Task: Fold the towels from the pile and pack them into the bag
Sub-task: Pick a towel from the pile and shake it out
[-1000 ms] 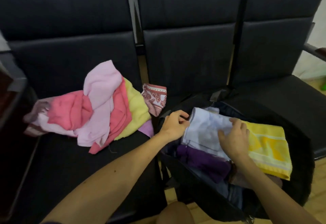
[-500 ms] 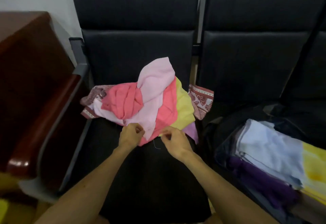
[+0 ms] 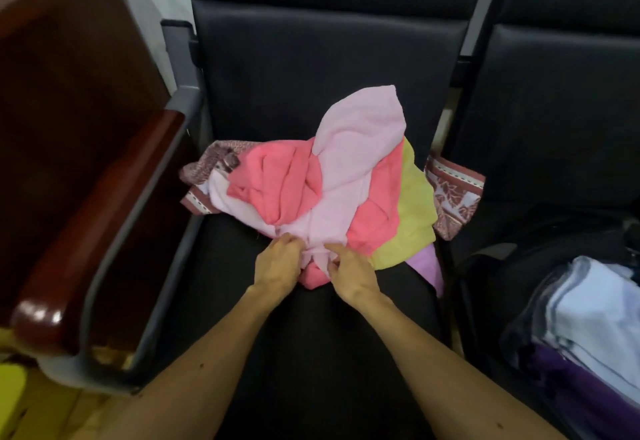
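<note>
Towel pile (image 3: 391, 211) on black chair seat (image 3: 311, 353): five cloths counted by colour, pale pink towel (image 3: 360, 148) topmost. Bag (image 3: 502, 266) just right of it, holding two folded pieces, white towel (image 3: 595, 311) over purple towel (image 3: 571, 380). Left hand (image 3: 277, 264) and right hand (image 3: 351, 271) side by side, fingers curled, both pinching the pale pink towel's near edge.

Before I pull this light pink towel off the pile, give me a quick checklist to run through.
1. Grip of left hand on light pink towel: ok.
2. Grip of right hand on the same towel: ok.
3. Towel free of the others: not ok, coral towel overlaps it.
4. Bare seat in front for folding: ok.
5. The bag open: ok.
6. Room left inside it: cannot tell.
</note>
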Tool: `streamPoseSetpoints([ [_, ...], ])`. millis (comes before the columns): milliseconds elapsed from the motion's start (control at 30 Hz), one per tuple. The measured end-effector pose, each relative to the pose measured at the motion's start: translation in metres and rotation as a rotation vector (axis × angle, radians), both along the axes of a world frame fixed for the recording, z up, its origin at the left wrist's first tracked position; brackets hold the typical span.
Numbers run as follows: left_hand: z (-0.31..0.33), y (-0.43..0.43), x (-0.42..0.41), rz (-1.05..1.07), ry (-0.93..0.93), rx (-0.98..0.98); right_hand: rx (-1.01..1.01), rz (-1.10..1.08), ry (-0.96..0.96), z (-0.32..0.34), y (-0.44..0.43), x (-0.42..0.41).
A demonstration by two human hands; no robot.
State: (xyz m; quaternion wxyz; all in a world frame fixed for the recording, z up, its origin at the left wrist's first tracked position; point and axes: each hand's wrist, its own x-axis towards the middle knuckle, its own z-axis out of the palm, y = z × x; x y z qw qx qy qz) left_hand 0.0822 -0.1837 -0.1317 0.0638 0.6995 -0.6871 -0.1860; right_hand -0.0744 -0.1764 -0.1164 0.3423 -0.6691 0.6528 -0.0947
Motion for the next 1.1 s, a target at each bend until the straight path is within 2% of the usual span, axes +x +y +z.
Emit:
streamPoseSetpoints([
  [100,0.003,0.004,0.002,-0.022,0.147,-0.092,-0.028,-0.05,-0.04,0.0,-0.003,-0.001],
  [233,0.04,0.005,-0.005,-0.064,0.355,-0.245,-0.069,-0.157,-0.136,0.021,-0.004,-0.005],
  [367,0.118,0.011,-0.016,-0.034,0.633,-0.227,-0.133,-0.159,-0.289,0.073,0.006,-0.007],
  [467,0.174,0.017,-0.023,-0.012,0.798,-0.334,-0.219,-0.15,-0.362,0.118,0.018,-0.01],
  [567,0.244,0.033,-0.028,-0.046,0.843,-0.472,-0.341,-0.1,-0.391,0.181,0.044,-0.017],
  [800,0.373,0.081,-0.052,-0.155,0.969,-0.606,-0.585,-0.102,-0.511,0.303,0.087,-0.032],
  [900,0.415,0.113,-0.06,-0.135,1.04,-0.68,-0.668,-0.097,-0.589,0.358,0.116,-0.044],
  [1100,0.47,0.175,-0.063,-0.155,1.124,-0.679,-0.63,-0.142,-0.692,0.436,0.175,-0.063],
])
